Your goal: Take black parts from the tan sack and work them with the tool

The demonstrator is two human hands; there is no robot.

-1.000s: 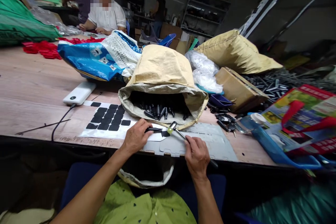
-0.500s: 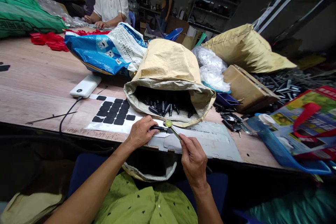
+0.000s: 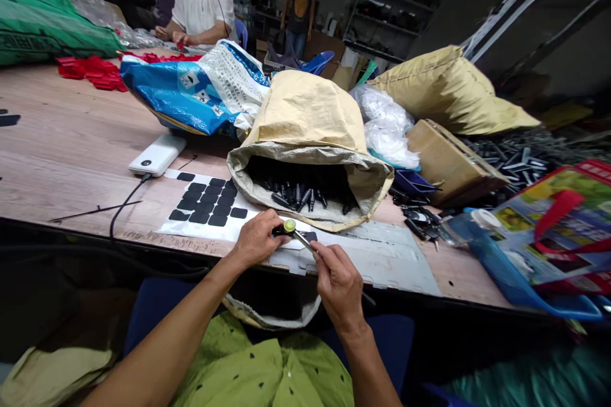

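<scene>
My left hand [image 3: 258, 236], its fingers closed, holds a small black part [image 3: 280, 232] at the table's front edge. My right hand [image 3: 338, 280] pinches a thin metal tool [image 3: 303, 240] with a round yellow-green head [image 3: 289, 226], which lies over the black part. A black patch [image 3: 309, 236] rests beside the tool on the grey sheet [image 3: 401, 257]. Left of my hands, several black rounded patches [image 3: 205, 203] sit on a white sheet [image 3: 172, 226]. Just behind my hands an open beige sack [image 3: 305, 108] holds several black pointed pieces [image 3: 305, 196].
A white power bank [image 3: 157, 154] with a black cable lies left. A blue-white bag [image 3: 200, 89] is behind it. To the right are a cardboard box [image 3: 449, 162], black parts [image 3: 422, 219], a blue tray [image 3: 515, 280] and a colourful bag [image 3: 563, 222]. People are across the table.
My right hand and the tool have moved left, bringing the round head over the black part near my left fingers. The black patch now shows beside the tool. The standing person has turned.
</scene>
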